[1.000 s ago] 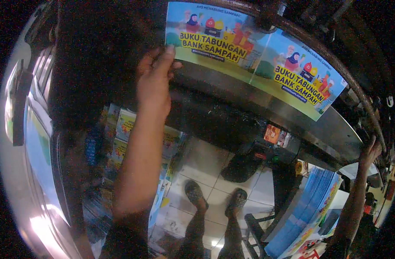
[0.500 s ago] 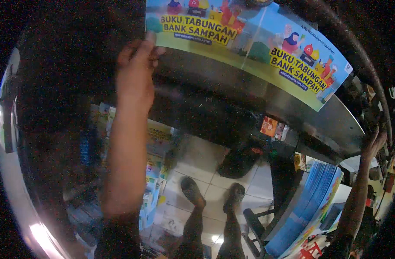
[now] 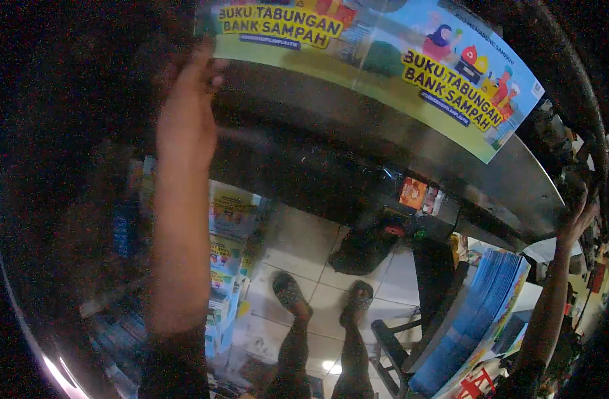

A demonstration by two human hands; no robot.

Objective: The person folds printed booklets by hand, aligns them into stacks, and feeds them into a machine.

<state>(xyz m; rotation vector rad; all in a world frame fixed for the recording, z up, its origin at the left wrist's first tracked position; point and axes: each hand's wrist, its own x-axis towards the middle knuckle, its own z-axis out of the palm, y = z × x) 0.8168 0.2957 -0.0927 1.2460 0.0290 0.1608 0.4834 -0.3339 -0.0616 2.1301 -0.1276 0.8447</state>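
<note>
A glossy printed sheet [image 3: 384, 80] lies on a dark metal worktop [image 3: 304, 100] at the top. It is blue and green, with the same cartoon cover design twice, side by side. My left hand [image 3: 191, 113] reaches up to the sheet's lower left corner, its fingers closed on that edge. The hand is slightly blurred. Far to the right, my right hand [image 3: 577, 216] is beside the worktop's right end, against dark machine parts. Its fingers are dim, and what they touch cannot be made out.
A thick stack of blue-edged printed sheets [image 3: 474, 326] stands at the lower right beside a dark stool [image 3: 391, 339]. More printed sheets [image 3: 228, 259] are stacked at the lower left. Below are my sandalled feet [image 3: 291, 292] on a tiled floor, near a dark bag-like bundle [image 3: 361, 249].
The sheet has shifted left and a little up in view, with my left hand at its corner moving the same way. My right hand stays near the worktop's right end.
</note>
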